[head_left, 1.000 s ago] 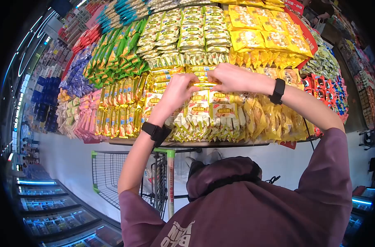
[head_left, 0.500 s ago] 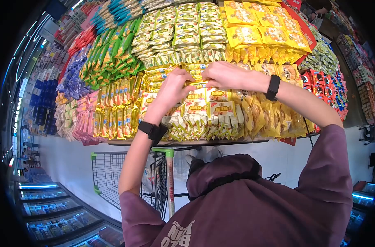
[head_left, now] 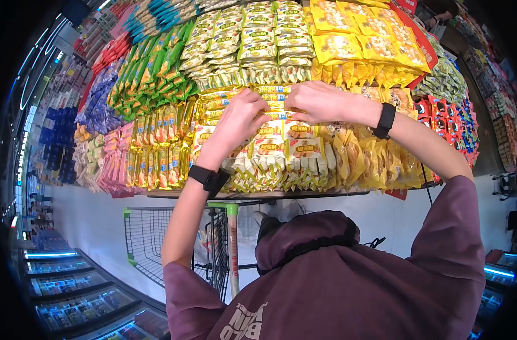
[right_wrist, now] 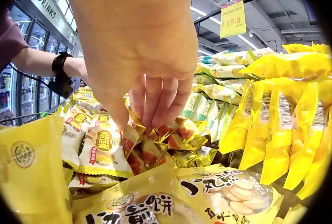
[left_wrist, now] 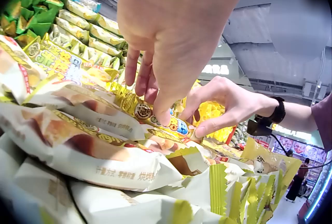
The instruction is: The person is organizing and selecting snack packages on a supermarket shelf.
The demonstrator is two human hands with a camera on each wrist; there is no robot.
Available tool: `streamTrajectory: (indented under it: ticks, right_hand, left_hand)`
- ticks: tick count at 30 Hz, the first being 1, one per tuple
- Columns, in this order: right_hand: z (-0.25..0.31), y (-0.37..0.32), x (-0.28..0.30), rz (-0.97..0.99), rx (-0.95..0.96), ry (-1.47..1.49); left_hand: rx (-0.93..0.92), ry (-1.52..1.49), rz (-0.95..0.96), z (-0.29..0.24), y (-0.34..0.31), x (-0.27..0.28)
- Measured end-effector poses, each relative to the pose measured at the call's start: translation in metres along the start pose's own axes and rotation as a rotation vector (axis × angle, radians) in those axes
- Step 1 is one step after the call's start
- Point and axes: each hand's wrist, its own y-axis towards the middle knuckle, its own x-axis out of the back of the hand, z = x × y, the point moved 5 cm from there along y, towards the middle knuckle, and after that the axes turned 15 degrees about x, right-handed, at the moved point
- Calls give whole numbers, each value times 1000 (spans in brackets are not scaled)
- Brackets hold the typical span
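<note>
Both hands are close together over a row of shiny gold snack packets with blue-and-white print [head_left: 274,97]. My left hand [head_left: 240,120] reaches in from the left, thumb and fingers bent down at the end of one gold packet [left_wrist: 179,126], which it pinches. From the other side my right hand [head_left: 322,103] holds the same row, its thumb and fingertips coming down among the gold packets [right_wrist: 176,136] in the right wrist view. White packets with pastry pictures [head_left: 270,148] lie just in front of the hands. The fingers partly hide the packet.
Behind the hands rise stacks of white-green packets [head_left: 258,37] and yellow bags [head_left: 335,48]. Green packets [head_left: 156,68] are at the left. Clear-and-yellow cookie bags [head_left: 377,161] lie at the right. A shopping cart [head_left: 151,238] stands by the table's front edge.
Both hands stay at the gold row. The gap between their fingertips is slightly wider than half a second ago, the right hand having shifted a little right.
</note>
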Motion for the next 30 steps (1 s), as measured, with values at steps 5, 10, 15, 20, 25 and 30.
streamTrajectory:
  ticks: [5, 10, 15, 20, 25, 30]
  right_hand:
    - [0, -2, -3, -99, 99, -44]
    - [4, 2, 9, -4, -42, 90]
    - [5, -2, 9, 14, -55, 189]
    - [1, -3, 0, -140, 120, 67]
    - [1, -6, 3, -125, 105, 73]
    - [-3, -8, 6, -54, 50, 164]
  left_hand:
    - [-4, 15, 22, 1, 0, -6]
    - [-6, -14, -35, -4, -2, -1]
    - [3, -25, -7, -4, -1, 0]
    - [-8, -30, -1, -3, -1, -3]
    - [11, 5, 17, 0, 0, -6]
    - [23, 7, 18, 0, 0, -6]
